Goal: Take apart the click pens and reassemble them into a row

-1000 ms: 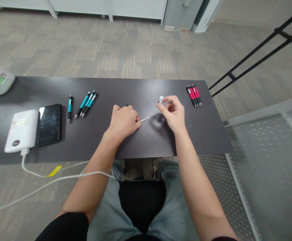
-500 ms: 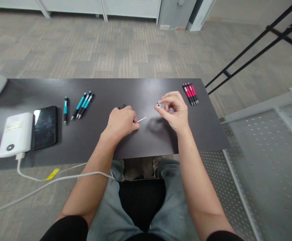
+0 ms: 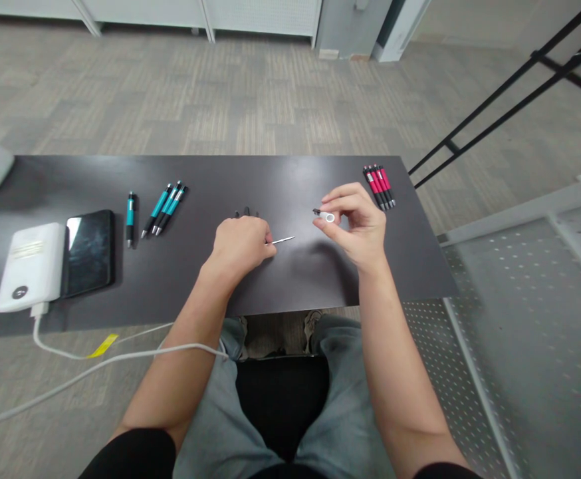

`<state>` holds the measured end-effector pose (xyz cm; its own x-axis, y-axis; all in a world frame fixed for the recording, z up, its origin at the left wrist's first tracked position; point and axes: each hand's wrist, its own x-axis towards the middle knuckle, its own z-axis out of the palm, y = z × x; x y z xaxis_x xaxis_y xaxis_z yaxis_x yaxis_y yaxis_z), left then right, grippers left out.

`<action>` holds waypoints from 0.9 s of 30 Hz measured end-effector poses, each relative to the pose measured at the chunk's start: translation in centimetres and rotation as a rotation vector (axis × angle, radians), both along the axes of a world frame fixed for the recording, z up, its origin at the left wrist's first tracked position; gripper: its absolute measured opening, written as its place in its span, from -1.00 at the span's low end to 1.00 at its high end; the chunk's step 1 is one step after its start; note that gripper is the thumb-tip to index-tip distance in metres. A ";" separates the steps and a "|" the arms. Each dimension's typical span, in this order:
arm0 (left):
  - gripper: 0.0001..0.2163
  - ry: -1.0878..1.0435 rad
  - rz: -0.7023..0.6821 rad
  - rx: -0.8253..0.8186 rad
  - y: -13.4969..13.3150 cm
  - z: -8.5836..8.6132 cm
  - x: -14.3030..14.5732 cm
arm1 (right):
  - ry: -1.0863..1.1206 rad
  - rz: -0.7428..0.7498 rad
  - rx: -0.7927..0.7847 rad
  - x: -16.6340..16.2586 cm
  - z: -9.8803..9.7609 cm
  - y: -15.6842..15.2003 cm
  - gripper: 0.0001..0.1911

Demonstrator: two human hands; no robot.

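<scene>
White tube point(image 3: 325, 215), one, pinched in right hand point(image 3: 356, 225); one rod point(image 3: 284, 239) in curled left hand point(image 3: 242, 243); four pink pens point(image 3: 379, 187).

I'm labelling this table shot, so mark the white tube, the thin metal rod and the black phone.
White tube point(image 3: 324, 215): head view, on its white body.
Thin metal rod point(image 3: 284, 239): head view, middle of its exposed length.
Black phone point(image 3: 90, 253): head view, middle of its screen.
</scene>
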<state>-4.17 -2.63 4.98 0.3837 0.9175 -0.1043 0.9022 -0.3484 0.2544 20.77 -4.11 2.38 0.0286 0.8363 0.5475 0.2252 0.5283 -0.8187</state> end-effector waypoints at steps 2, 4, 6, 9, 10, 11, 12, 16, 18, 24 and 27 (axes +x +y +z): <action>-0.91 -0.004 0.001 -0.010 0.0 -0.1 -0.1 | 0.003 -0.003 0.026 0.0 0.1 0.0 -0.78; -0.91 -0.036 0.000 -0.022 0.1 -0.4 -0.4 | 0.001 -0.001 0.054 0.1 0.2 -0.1 -0.77; -0.90 -0.133 -0.007 -0.011 0.3 -0.9 -0.9 | 0.006 0.007 0.084 0.2 0.3 -0.2 -0.79; -0.90 -0.365 -0.029 0.059 1.2 -1.7 -2.1 | 0.016 -0.007 0.084 0.2 0.6 -0.3 -0.73; -0.91 -0.448 -0.039 0.083 1.5 -1.9 -2.5 | 0.020 -0.017 0.069 0.1 0.7 -0.3 -0.69; -0.93 -0.528 -0.051 0.101 1.8 -2.1 -2.8 | 0.026 -0.025 0.052 0.1 0.8 -0.4 -0.66; -0.95 -0.602 -0.064 0.113 2.1 -2.2 -3.1 | 0.032 -0.029 0.034 0.0 0.9 -0.5 -0.64; -0.89 -0.856 -0.069 0.122 2.8 -1.9 -3.3 | 0.044 -0.025 0.033 -0.1 1.1 -0.7 -0.66; -0.83 -0.965 -0.039 0.104 2.8 -1.6 -3.1 | 0.031 -0.017 0.060 -0.1 1.1 -0.7 -0.74; -0.53 -1.302 0.058 0.105 2.5 -0.6 -1.8 | -0.149 0.021 -0.142 -0.6 0.2 -0.5 -0.88; -0.49 -1.358 0.089 0.158 2.6 -0.6 -1.5 | -0.217 0.072 -0.186 -1.1 -0.3 -0.3 -0.93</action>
<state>-5.66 -0.07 4.36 0.0393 0.9111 0.4104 -0.0017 -0.4107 0.9118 19.71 -4.37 2.11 -0.1352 0.9186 0.3712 0.3730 0.3943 -0.8399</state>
